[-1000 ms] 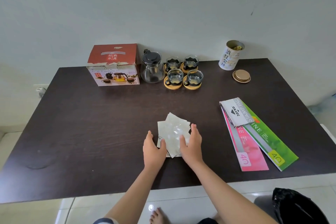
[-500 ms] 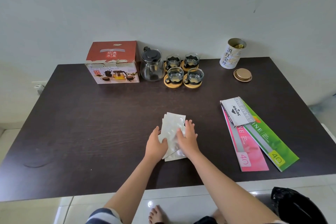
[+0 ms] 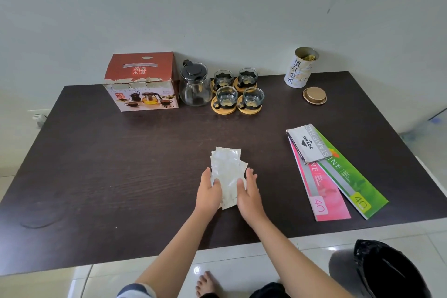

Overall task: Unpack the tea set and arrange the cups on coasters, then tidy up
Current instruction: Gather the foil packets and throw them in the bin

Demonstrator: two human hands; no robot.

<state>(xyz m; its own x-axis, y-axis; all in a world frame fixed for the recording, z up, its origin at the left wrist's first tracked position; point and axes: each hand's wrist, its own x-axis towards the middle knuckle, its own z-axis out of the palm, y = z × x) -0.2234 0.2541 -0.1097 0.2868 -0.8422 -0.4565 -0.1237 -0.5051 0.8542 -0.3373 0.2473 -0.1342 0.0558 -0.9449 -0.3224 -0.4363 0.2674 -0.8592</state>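
Note:
A stack of clear plastic wrappers point(image 3: 227, 172) lies mid-table near the front. My left hand point(image 3: 210, 190) presses against its left edge and my right hand point(image 3: 249, 191) against its right edge, squeezing the pile between them. At the back stand several glass cups point(image 3: 239, 89), each on a round wooden coaster point(image 3: 223, 109), beside a glass teapot point(image 3: 195, 84) with a black lid. The red tea set box point(image 3: 142, 82) stands left of the teapot.
An open tea tin point(image 3: 301, 68) and its gold lid point(image 3: 314, 95) are at the back right of the dark table point(image 3: 96, 164). Pink and green paper packs point(image 3: 333, 176) lie at right. A bin with a black bag point(image 3: 382, 271) stands on the floor at bottom right.
The loose, fanned wrappers have been pushed together into a narrower, upright pile. Both hands have closed in on its sides.

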